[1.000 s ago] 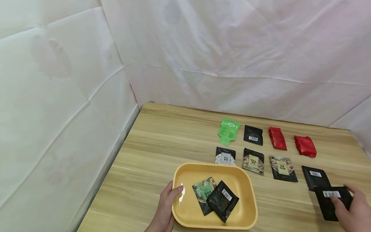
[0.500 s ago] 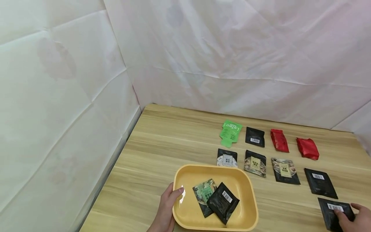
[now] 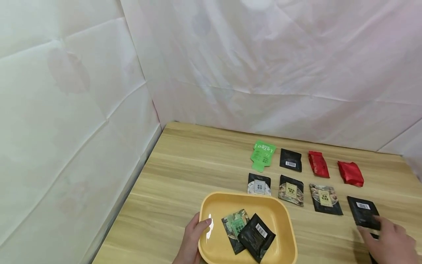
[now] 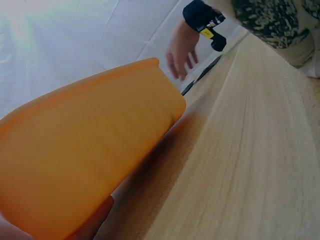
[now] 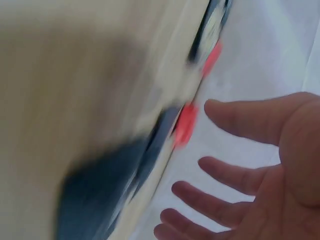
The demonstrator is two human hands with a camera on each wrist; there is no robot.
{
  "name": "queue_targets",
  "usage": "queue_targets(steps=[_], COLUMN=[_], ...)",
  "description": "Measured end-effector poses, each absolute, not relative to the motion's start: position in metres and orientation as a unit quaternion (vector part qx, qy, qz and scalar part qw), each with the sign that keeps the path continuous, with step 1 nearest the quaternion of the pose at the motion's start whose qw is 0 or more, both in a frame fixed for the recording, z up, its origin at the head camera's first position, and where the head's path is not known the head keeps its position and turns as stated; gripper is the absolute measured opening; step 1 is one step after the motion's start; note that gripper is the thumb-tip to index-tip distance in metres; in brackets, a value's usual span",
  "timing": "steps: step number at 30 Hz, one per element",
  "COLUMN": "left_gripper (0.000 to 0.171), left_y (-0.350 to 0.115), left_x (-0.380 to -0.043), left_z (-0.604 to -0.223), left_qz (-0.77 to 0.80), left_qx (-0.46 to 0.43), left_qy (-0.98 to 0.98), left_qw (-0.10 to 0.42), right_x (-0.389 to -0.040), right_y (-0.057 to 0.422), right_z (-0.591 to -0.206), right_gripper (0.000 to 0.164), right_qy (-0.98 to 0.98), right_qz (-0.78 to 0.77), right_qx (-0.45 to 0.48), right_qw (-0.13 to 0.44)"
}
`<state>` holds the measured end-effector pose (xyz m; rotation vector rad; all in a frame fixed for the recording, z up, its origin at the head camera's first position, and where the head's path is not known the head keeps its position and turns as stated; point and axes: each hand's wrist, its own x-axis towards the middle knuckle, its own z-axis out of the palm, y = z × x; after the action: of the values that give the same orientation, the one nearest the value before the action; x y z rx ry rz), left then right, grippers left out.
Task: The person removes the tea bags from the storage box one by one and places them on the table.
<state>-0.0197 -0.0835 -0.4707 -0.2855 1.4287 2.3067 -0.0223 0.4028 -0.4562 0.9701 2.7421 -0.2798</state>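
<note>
My left hand (image 3: pixel 190 240) grips the left side of a yellow plastic tray (image 3: pixel 211 247), thumb over the rim. Seen from the left wrist, the tray (image 4: pixel 95 135) is tilted above the wooden table. Inside it lie a green-patterned sachet (image 3: pixel 231 223) and, overlapping it, a black sachet (image 3: pixel 255 240) with a barcode label. At the far right, my right hand (image 3: pixel 389 240) is over another black sachet (image 3: pixel 373 259), mostly hidden beneath it. The right wrist view shows this hand (image 5: pixel 250 175) with fingers spread and nothing held, beside a blurred dark sachet (image 5: pixel 95 195).
Beyond the tray lie a green LeTea packet (image 3: pixel 263 156), a black sachet (image 3: pixel 291 160), two red packets (image 3: pixel 318 164), several picture-front sachets (image 3: pixel 325 199) and a black sachet (image 3: pixel 362 212). White sheeting (image 3: pixel 263 73) hangs along the table's back and left.
My right hand brought a black sachet down in front of the other black one on the table and let go; its fingers have now spread and lifted off. The left hand keeps holding the tray.
</note>
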Motion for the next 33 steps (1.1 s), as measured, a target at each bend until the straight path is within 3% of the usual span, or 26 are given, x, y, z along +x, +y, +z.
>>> queue_targets(steps=[4,7,11,18,24,33], left_gripper=[0.059,0.058,0.059,0.060,0.054,0.052], left_y=[-0.082,-0.081,-0.080,-0.079,-0.079,-0.078], left_x=[-0.016,-0.014,-0.012,-0.014,-0.014,-0.017], left_z=[-0.473,-0.474,-0.475,-0.477,-0.477,-0.476], left_qz=[0.834,0.838,0.843,0.842,0.850,0.843], left_qx=[-0.105,-0.105,-0.101,-0.099,-0.057,-0.055], left_qy=[0.498,0.491,0.480,0.485,0.473,0.491], left_qw=[0.214,0.216,0.222,0.213,0.226,0.214], right_x=[-0.038,-0.050,-0.057,-0.059,-0.059,-0.058], right_y=[0.364,0.319,0.252,0.160,0.115,0.101], right_z=[-0.443,-0.431,-0.411,-0.381,-0.385,-0.404], right_gripper=[0.074,0.060,0.050,0.044,0.042,0.056], right_qy=[0.975,0.979,0.957,0.943,0.918,0.908], right_qz=[-0.140,-0.184,-0.233,-0.168,-0.086,0.081], right_qx=[0.168,0.040,-0.107,-0.277,-0.386,-0.404], right_qw=[0.019,-0.076,-0.132,-0.077,-0.027,0.076])
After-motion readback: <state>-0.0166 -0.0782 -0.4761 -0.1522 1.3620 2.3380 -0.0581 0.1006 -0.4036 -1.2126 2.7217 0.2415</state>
